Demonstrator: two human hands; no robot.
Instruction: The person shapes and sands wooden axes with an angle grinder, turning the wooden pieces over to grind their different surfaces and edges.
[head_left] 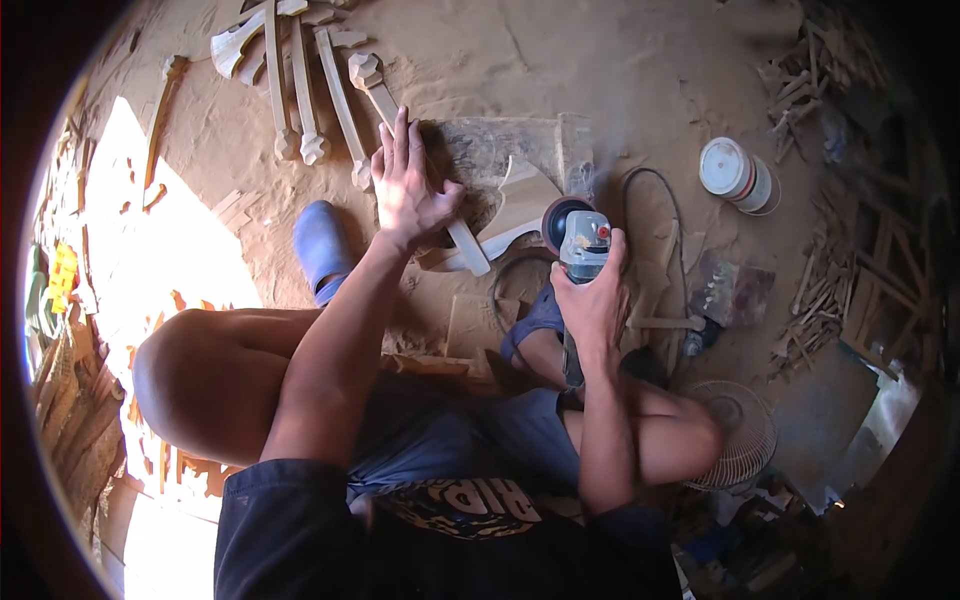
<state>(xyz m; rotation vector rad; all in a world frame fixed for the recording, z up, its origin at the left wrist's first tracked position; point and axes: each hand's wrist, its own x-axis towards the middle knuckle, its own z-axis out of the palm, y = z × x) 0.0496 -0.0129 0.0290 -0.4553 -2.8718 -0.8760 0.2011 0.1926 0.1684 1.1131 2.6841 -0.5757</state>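
Note:
My right hand is wrapped round an angle grinder with a dark round disc at its head. The disc is close to the edge of a pale curved wooden piece lying on a worn board; whether they touch, I cannot tell. Fingers stretched out and thumb apart, my left hand is over a long wooden leg with a faceted end. Part of that leg is hidden under the hand, and I cannot see how firmly the palm presses on it.
Several shaped wooden legs lie at the upper left. A white bucket sits on the sandy ground at the right, and a dark cord loops near the grinder. A fan is beside my knee. Wood scraps pile up at the right.

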